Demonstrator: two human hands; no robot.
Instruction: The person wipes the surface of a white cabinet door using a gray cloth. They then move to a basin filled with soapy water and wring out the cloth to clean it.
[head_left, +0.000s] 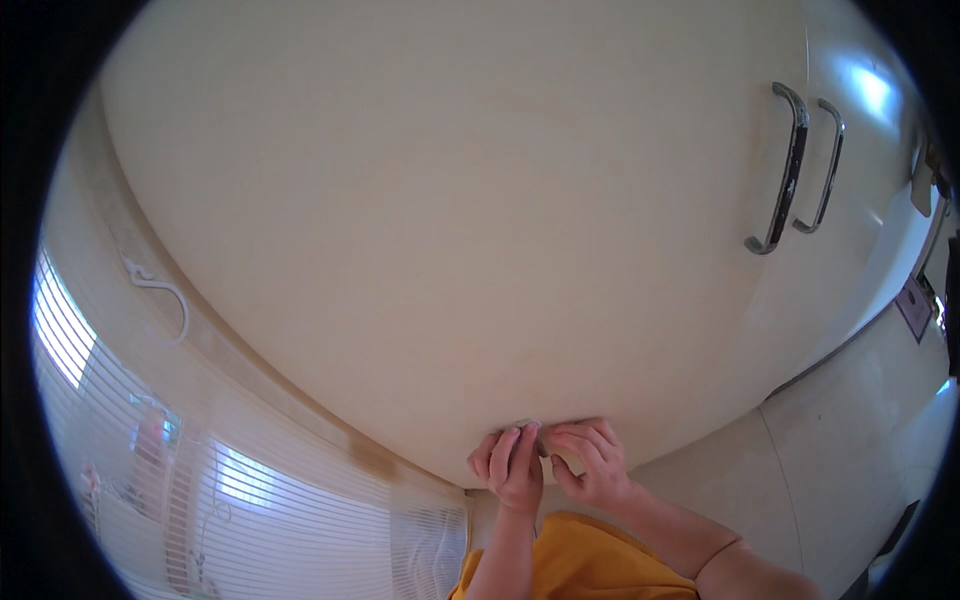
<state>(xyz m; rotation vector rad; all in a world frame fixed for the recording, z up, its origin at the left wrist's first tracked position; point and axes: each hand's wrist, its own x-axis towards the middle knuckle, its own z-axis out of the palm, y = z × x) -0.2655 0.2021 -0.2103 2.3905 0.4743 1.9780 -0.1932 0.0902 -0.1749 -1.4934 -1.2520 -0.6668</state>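
A broad cream cabinet door (450, 225) fills most of the view before me. Low on it, my left hand (510, 465) pinches a small whitish-grey piece (532, 422) between thumb and fingers. Most of that piece is hidden, and I cannot tell whether it is cloth or something else. Just to the right, my right hand (592, 457) has its fingers bent, with its thumb apart from the fingertips. It is close to the door surface and beside the piece; no held thing shows in it.
Two worn metal pull handles (791, 165) (831, 165) are on the upper right. To the left are a white hook (169, 289) and a ribbed translucent panel (300, 517). Pale floor tiles (720, 480) lie at the lower right. A card (915, 307) sits at the far right.
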